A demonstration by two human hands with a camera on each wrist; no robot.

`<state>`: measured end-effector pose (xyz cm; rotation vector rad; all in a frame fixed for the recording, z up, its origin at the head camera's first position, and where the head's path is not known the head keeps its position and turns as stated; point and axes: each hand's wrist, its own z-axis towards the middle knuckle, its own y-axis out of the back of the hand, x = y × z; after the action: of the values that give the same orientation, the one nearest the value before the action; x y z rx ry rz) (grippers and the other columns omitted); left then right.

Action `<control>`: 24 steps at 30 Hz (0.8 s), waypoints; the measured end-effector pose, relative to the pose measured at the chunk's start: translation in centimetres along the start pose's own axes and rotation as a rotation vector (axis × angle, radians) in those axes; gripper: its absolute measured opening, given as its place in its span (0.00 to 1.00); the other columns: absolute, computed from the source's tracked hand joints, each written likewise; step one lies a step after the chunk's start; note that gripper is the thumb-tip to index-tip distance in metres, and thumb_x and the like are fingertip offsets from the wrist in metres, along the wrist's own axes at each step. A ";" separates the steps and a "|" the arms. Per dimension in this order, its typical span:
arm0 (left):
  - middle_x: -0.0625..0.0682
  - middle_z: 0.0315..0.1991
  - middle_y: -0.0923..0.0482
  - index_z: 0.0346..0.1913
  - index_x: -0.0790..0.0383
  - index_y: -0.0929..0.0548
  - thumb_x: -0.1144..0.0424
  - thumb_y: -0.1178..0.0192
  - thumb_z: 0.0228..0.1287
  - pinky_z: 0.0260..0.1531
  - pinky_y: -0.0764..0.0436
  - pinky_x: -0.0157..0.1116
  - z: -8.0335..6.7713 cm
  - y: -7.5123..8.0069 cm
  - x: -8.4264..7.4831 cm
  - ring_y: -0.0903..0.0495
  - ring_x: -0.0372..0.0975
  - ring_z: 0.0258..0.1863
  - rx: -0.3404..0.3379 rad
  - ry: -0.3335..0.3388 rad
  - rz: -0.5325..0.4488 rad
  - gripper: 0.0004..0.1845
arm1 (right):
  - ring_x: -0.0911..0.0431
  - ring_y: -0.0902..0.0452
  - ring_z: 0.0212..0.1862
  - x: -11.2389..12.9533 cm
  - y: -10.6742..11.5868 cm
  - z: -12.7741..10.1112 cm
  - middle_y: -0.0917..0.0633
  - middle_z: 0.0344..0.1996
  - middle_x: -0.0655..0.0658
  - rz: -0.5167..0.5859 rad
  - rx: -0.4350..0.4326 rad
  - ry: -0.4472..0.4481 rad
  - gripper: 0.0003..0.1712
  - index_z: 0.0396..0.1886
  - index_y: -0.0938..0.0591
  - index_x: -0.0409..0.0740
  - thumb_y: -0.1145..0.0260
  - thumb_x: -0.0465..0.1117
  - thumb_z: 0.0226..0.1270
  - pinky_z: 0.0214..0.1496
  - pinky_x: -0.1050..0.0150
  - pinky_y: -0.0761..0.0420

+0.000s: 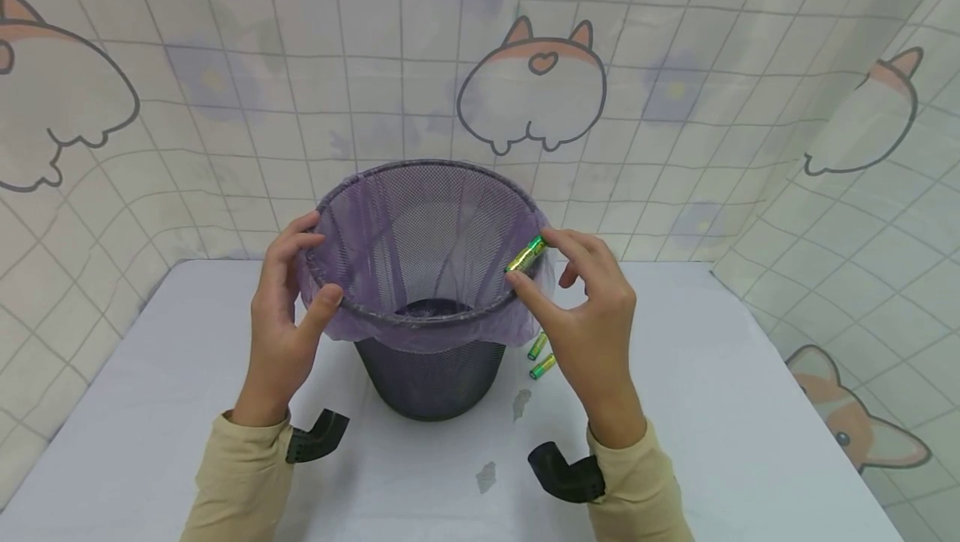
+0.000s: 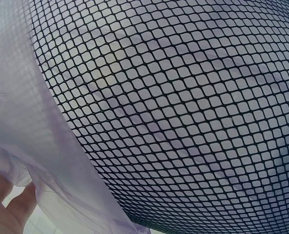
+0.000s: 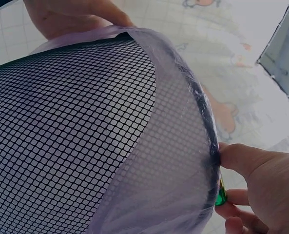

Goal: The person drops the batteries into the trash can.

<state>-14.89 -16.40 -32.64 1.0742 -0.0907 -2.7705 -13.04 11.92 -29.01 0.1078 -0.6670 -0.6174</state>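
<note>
A black mesh wastebasket (image 1: 431, 383), lined with a thin purple plastic bag (image 1: 442, 338) folded over its rim, is tilted so its mouth faces me in the head view. My left hand (image 1: 279, 317) holds the rim at the left, fingers over the edge and thumb at the front. At the right of the rim, my right hand (image 1: 592, 317) pinches a green and gold battery (image 1: 527, 253) between thumb and fingertips. Its green end (image 3: 221, 196) shows beside the rim in the right wrist view. Purple bag and black mesh (image 2: 183, 107) fill most of the left wrist view.
Two more green batteries, one farther (image 1: 537, 346) and one nearer (image 1: 543, 367), lie on the white table (image 1: 420, 484) right of the basket, near my right hand. Two grey patches (image 1: 486, 477) mark the cloth. A cartoon-patterned tiled curtain (image 1: 405, 42) hangs behind.
</note>
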 end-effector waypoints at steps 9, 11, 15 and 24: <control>0.60 0.71 0.39 0.61 0.75 0.33 0.68 0.42 0.62 0.71 0.40 0.33 -0.1 0.0 0.1 0.42 0.47 0.73 -0.005 -0.003 0.001 0.26 | 0.56 0.32 0.33 -0.2 0.4 -0.1 0.15 0.46 0.43 0.002 0.017 -0.013 0.28 0.52 0.17 0.42 0.22 0.39 0.48 0.38 0.66 0.39; 0.60 0.71 0.39 0.61 0.75 0.33 0.69 0.42 0.62 0.71 0.40 0.32 -0.1 -0.1 0.1 0.41 0.47 0.73 -0.006 -0.002 -0.003 0.26 | 0.57 0.32 0.33 -0.4 0.7 -0.2 0.15 0.46 0.43 -0.013 0.016 -0.021 0.28 0.52 0.17 0.42 0.21 0.39 0.48 0.38 0.67 0.39; 0.60 0.71 0.39 0.61 0.76 0.33 0.69 0.42 0.62 0.69 0.38 0.32 -0.1 -0.1 0.1 0.41 0.48 0.72 -0.008 -0.002 -0.013 0.26 | 0.57 0.32 0.33 -1.0 1.4 -0.3 0.15 0.45 0.43 -0.037 0.005 -0.033 0.28 0.51 0.17 0.42 0.21 0.39 0.46 0.38 0.66 0.38; 0.60 0.71 0.40 0.61 0.76 0.34 0.68 0.42 0.62 0.71 0.41 0.33 -0.1 -0.1 0.1 0.42 0.47 0.73 -0.001 -0.001 -0.005 0.26 | 0.58 0.32 0.33 -2.3 2.6 -1.1 0.15 0.46 0.44 -0.081 0.007 -0.089 0.27 0.51 0.17 0.42 0.22 0.39 0.48 0.37 0.64 0.38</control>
<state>-14.96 -16.31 -32.80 1.0741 -0.0872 -2.7754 -12.51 15.24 -30.41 0.1149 -0.7534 -0.7007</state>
